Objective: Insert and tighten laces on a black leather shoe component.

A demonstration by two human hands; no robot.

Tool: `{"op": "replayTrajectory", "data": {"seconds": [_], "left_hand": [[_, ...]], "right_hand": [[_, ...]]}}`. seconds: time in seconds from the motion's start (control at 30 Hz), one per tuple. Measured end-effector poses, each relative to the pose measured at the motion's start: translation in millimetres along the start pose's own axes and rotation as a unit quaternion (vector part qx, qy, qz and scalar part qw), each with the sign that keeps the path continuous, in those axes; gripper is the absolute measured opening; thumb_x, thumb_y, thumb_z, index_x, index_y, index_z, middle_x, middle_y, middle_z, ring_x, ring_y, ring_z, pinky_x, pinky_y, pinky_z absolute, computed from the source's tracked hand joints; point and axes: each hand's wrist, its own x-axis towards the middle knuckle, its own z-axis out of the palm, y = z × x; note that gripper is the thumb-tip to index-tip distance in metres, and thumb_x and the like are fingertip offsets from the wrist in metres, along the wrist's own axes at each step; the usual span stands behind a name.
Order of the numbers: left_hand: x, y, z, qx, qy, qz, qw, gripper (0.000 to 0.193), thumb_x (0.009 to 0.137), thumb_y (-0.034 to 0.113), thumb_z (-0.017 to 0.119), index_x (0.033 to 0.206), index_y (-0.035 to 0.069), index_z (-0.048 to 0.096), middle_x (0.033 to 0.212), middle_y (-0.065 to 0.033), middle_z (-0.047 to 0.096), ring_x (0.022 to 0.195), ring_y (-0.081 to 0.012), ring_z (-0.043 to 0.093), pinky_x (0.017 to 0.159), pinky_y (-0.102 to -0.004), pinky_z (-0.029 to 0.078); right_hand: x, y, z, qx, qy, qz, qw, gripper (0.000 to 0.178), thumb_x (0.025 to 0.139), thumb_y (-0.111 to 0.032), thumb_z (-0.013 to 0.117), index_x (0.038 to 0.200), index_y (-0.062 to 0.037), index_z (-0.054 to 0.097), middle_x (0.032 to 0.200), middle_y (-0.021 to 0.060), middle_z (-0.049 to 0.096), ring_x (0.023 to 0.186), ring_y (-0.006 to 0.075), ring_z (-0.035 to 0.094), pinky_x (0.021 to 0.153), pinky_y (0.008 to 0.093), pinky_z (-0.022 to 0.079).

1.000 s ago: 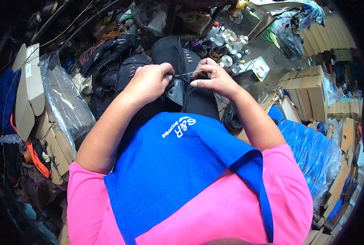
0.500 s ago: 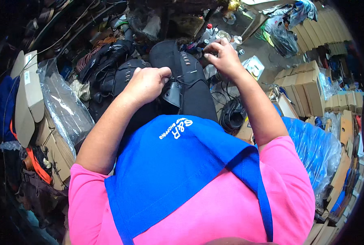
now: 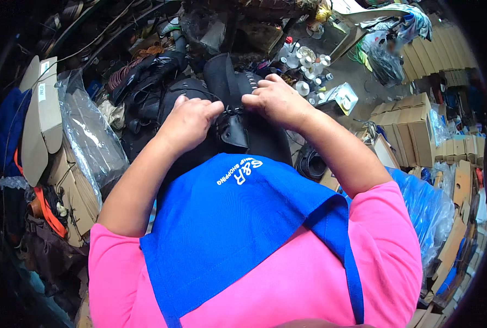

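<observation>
Thread (image 3: pixel 229 111) ran taut between my grips; left hand (image 3: pixel 187 123) and right hand (image 3: pixel 276 100) pinched it over the black boot (image 3: pixel 238 131), stitching looked unfinished.

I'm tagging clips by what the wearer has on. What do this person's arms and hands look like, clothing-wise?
Both forearms are bare, and the left hand and right hand wear no gloves; no rings or watch are visible. Short bright pink sleeves cover only the upper arms. Over the pink top hangs a blue apron with a blue strap by the right shoulder and small white lettering near its far edge.
</observation>
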Motion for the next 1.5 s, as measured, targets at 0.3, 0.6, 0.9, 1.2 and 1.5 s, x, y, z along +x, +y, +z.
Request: {"op": "replayTrajectory", "data": {"seconds": [0.3,0.6,0.9,1.2,1.5], "left_hand": [[-134,-92,-41,-0.045,0.151,-0.217,0.963,0.008,0.086,0.007,0.058,0.093,0.009,0.061,0.079,-0.0045,0.062,0.074,-0.0199,0.058,0.069,-0.032,0.043],[-47,20,-119,-0.744,0.309,-0.013,0.593,0.022,0.097,0.026,0.051,0.095,0.004,0.051,0.089,-0.0089,0.059,0.086,-0.0212,0.059,0.079,-0.0335,0.048],[-138,-103,-139,0.017,0.096,-0.23,0.968,0.017,0.077,-0.003,0.06,0.092,0.001,0.066,0.083,-0.0116,0.061,0.077,-0.0214,0.06,0.068,-0.0309,0.048],[-264,-205,-262,0.321,0.212,-0.52,0.763,0.038,0.086,0.026,0.06,0.115,0.002,0.062,0.113,-0.0181,0.064,0.099,-0.0286,0.064,0.085,-0.0365,0.047],[-24,-2,-33,-0.155,0.055,-0.066,0.984,0.052,0.077,0.005,0.068,0.127,0.009,0.055,0.121,-0.0134,0.061,0.114,-0.0254,0.057,0.098,-0.0347,0.043]], "right_hand": [[-91,73,1,0.065,0.026,0.255,0.964,0.004,0.078,-0.014,0.063,0.082,-0.0136,0.063,0.073,0.007,0.061,0.075,0.0224,0.059,0.077,0.0369,0.043],[3,3,-34,0.852,0.282,0.096,0.43,0.015,0.096,-0.021,0.053,0.096,-0.0073,0.059,0.088,0.0082,0.064,0.084,0.0185,0.063,0.088,0.04,0.049],[-122,35,-6,0.282,-0.022,0.333,0.9,0.027,0.089,-0.02,0.061,0.113,-0.0088,0.064,0.102,0.0073,0.068,0.093,0.0181,0.063,0.084,0.0309,0.048],[-411,125,22,-0.027,-0.169,0.7,0.693,0.041,0.078,-0.025,0.068,0.116,-0.011,0.065,0.114,0.0164,0.064,0.106,0.0316,0.061,0.093,0.0381,0.046],[-65,-6,20,0.558,0.022,0.268,0.785,0.039,0.091,-0.022,0.061,0.127,-0.0071,0.055,0.115,0.0029,0.059,0.102,0.009,0.052,0.09,0.025,0.04]]}}
